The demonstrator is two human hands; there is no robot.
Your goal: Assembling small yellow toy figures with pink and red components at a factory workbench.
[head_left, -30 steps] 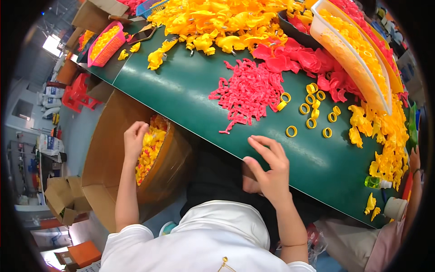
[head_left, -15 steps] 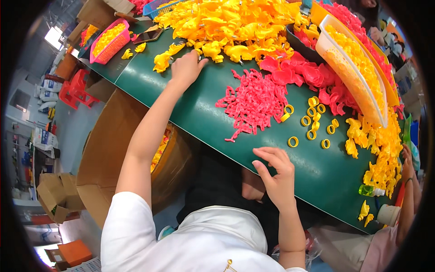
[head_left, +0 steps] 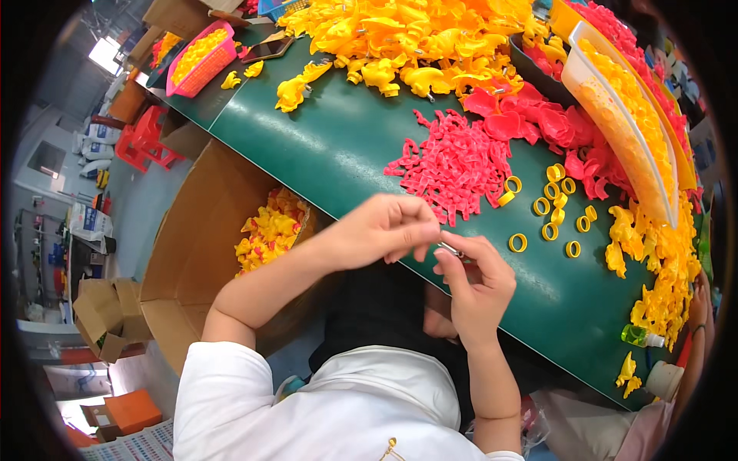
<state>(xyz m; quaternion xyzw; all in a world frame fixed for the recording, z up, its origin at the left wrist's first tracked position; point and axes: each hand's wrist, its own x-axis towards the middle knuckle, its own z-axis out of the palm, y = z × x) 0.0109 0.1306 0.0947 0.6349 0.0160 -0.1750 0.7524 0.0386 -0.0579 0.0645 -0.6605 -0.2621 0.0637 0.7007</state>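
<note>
- Left hand (head_left: 388, 229): reaching across the body at the table's edge, thumb and fingertips pressed together; I can't tell whether anything sits between them.
- Right hand (head_left: 483, 286): just beside it, thumb and forefinger pinching a small metal piece (head_left: 452, 250).
- That metal piece is between the two hands, over the near edge of the green table (head_left: 553, 300).
- To the left, below the tabletop, a cardboard box (head_left: 192, 230) with yellow and red pieces (head_left: 270, 229) inside.
- Past the hands, a pile of small pinkish-red parts (head_left: 453, 165); to its right, scattered yellow rings (head_left: 560, 201).
- Far right, another person's hand (head_left: 698, 307) near a little green bottle (head_left: 636, 336).
- Farther across, a big heap of yellow parts (head_left: 407, 38), a pink basket (head_left: 202, 77) to its left and a white tub (head_left: 615, 123) to its right.
- Off on the floor at left, a red stool (head_left: 144, 140).
</note>
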